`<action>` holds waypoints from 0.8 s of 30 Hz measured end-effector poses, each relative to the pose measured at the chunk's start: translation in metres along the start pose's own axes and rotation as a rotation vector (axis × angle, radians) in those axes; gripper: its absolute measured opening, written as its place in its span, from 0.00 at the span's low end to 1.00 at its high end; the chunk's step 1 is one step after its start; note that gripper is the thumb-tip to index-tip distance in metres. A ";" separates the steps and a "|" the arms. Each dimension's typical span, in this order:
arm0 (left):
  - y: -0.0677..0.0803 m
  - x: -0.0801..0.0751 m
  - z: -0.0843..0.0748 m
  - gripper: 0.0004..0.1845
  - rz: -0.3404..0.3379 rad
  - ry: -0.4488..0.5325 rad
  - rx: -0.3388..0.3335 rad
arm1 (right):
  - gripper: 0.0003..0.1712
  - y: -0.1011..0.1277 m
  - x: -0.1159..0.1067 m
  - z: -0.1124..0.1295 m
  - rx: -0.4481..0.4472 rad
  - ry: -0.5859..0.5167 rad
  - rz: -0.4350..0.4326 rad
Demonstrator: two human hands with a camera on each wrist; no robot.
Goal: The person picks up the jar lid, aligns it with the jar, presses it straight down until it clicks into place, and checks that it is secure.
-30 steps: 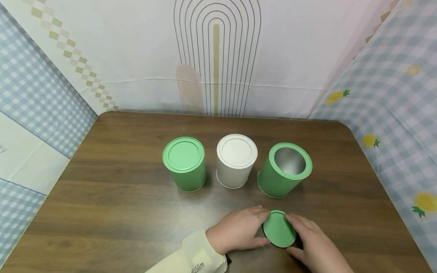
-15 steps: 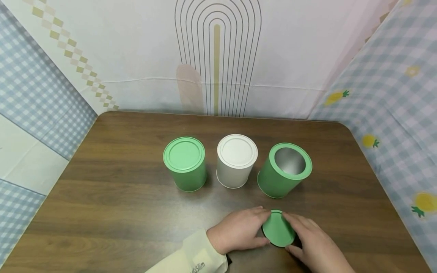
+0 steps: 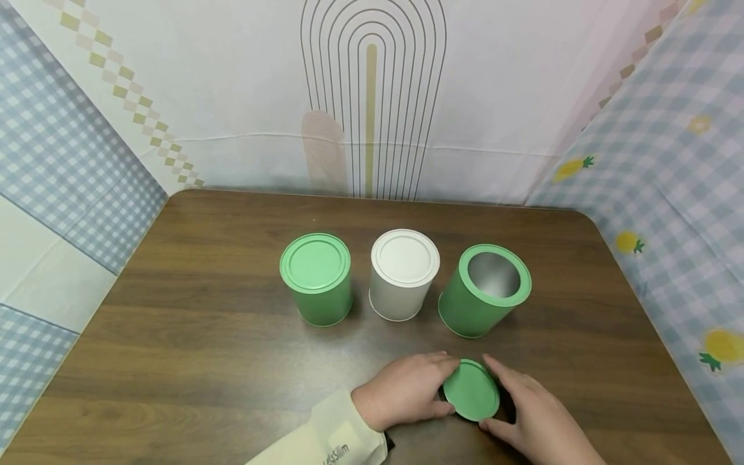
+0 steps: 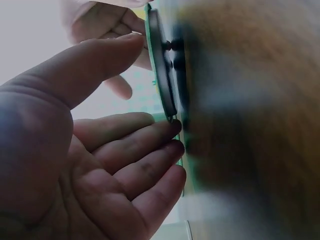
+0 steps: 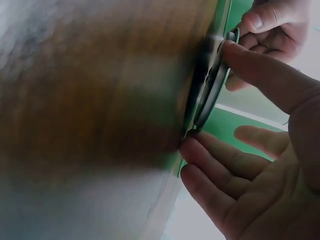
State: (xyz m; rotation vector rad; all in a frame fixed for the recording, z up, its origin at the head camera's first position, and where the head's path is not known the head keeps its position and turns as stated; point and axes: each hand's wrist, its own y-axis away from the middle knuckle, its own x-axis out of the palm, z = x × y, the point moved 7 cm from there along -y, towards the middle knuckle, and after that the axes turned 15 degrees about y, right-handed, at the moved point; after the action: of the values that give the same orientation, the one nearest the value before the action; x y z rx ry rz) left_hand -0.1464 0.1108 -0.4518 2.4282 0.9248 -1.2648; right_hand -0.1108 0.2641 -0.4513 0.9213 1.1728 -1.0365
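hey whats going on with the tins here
A person has both hands on a loose green lid near the front edge of the wooden table. The left hand and right hand pinch its rim from either side, and the lid looks tilted, one edge lifted off the wood. Behind it three tins stand in a row: a lidded green tin, a lidded white tin and an open green tin with no lid on.
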 end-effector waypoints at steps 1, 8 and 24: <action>0.000 0.000 0.000 0.25 0.000 -0.002 -0.001 | 0.53 0.000 0.000 -0.001 0.014 -0.014 0.011; 0.000 -0.001 0.001 0.26 -0.022 -0.007 0.003 | 0.54 0.000 -0.004 0.001 0.013 -0.028 -0.032; 0.002 -0.006 -0.002 0.29 -0.098 -0.022 0.029 | 0.56 0.003 -0.010 0.001 0.052 -0.062 -0.101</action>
State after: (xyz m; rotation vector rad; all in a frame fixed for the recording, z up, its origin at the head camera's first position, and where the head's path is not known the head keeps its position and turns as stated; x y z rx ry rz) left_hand -0.1468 0.1076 -0.4458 2.4121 1.0373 -1.3447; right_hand -0.1084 0.2657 -0.4410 0.8713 1.1545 -1.1742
